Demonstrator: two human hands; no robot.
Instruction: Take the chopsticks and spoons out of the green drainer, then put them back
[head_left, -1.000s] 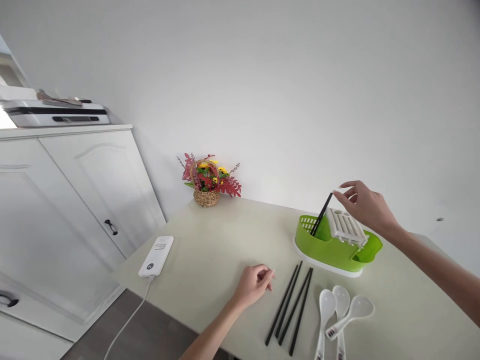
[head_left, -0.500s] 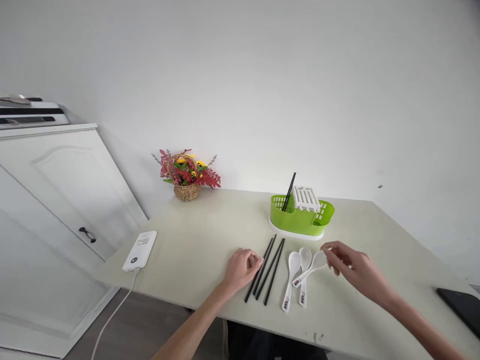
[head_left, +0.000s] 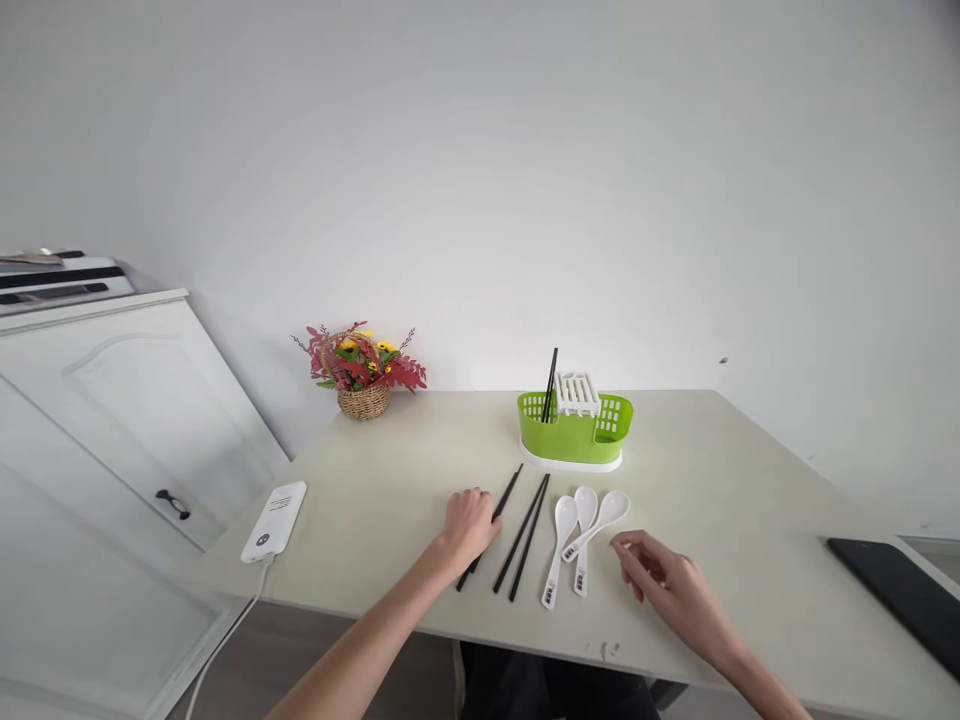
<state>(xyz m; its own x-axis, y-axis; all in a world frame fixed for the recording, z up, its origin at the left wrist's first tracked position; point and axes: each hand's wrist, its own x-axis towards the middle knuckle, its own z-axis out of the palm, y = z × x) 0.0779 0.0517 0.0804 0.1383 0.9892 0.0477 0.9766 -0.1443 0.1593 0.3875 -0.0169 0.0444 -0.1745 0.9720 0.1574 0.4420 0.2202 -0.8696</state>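
My left hand (head_left: pixel 469 525) is closed around a pair of black chopsticks (head_left: pixel 509 490), which slant across the tabletop under its fingers. Just right of it, a second black pair of chopsticks (head_left: pixel 523 540) lies on the table, the far ends close together. Three white spoons (head_left: pixel 564 520) rest beside these, one crossing over another. My right hand (head_left: pixel 667 590) hovers to the right of the spoons, apart from them, its fingers loosely bent and holding nothing. Behind the spoons stands a green cutlery basket (head_left: pixel 566 440) with a white slatted rack and black chopsticks upright in its left compartment.
A wicker basket of flowers (head_left: pixel 365 402) stands at the back left against the wall. A white power bank (head_left: pixel 275 520) with a cable lies at the left table edge. At the right edge is a black flat device (head_left: pixel 896 600). A white cabinet (head_left: pixel 97 480) stands left.
My left hand has taken hold of the left pair of chopsticks and shifted them left, away from the other pair. My right hand has drawn back from the spoons. The view has turned slightly.
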